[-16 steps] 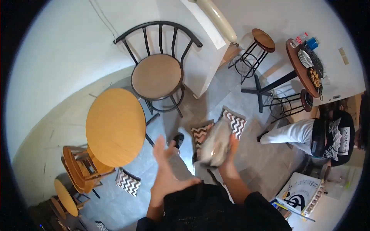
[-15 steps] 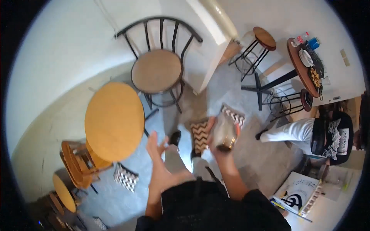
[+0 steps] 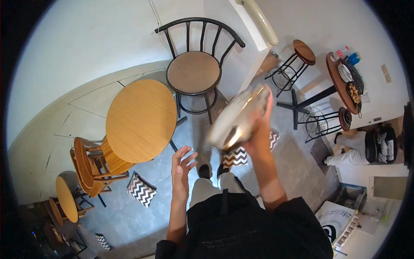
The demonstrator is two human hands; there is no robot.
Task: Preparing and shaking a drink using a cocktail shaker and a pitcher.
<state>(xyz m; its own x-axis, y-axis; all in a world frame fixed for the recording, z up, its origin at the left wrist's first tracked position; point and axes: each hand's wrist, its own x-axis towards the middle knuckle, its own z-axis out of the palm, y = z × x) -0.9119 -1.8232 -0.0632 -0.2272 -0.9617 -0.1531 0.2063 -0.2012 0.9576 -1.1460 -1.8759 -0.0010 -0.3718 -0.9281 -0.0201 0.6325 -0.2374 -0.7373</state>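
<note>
My right hand [image 3: 260, 136] is closed on a shiny silver object [image 3: 233, 118], blurred by motion. It is long and rounded, with bright golden reflections, and is held tilted in front of me; I cannot make out its exact kind. My left hand [image 3: 183, 168] is raised to the left of it. Its fingers are apart and slightly curled, with nothing in them and a gap between it and the object. Below the object, a zigzag-patterned cushion [image 3: 235, 158] lies on the floor near my feet.
An oval wooden table [image 3: 142, 121] stands left, a black-framed chair [image 3: 193, 72] beyond it and a wooden chair [image 3: 91, 167] beside it. Another zigzag cushion [image 3: 141, 190] lies on the floor. At right are a high table [image 3: 334, 73] with dishes, stools and a bending person [image 3: 364, 146].
My right hand has lifted the silver object and swung it up and away from me, tilting it. My left hand's fingers have drawn closer together. The other person has bent lower.
</note>
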